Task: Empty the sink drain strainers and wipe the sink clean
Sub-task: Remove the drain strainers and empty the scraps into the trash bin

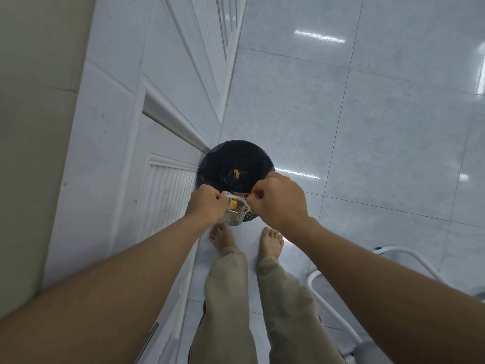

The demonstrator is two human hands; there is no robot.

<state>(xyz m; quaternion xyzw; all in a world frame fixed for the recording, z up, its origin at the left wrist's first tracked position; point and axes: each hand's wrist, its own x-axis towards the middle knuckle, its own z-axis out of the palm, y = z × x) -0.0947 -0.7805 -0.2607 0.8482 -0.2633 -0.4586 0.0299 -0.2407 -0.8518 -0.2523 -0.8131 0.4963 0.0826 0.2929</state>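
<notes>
I look straight down at a round bin [223, 156] lined with a black bag, standing on the floor against white cabinet doors. Over its near rim my left hand [206, 206] grips a small perforated metal drain strainer [234, 218]. A white mesh net [227, 194] lines the strainer, and an orange food scrap [233, 204] lies inside. My right hand [278, 199] pinches the net's edge on the strainer's right side. More orange scraps [237, 173] lie in the bin. The sink is out of view.
White panelled cabinet doors [157, 127] run along the left under a pale countertop edge [31, 127]. Glossy grey floor tiles [367, 127] spread to the right. My bare feet [271, 243] stand just before the bin. A white tubular frame [333, 308] stands at lower right.
</notes>
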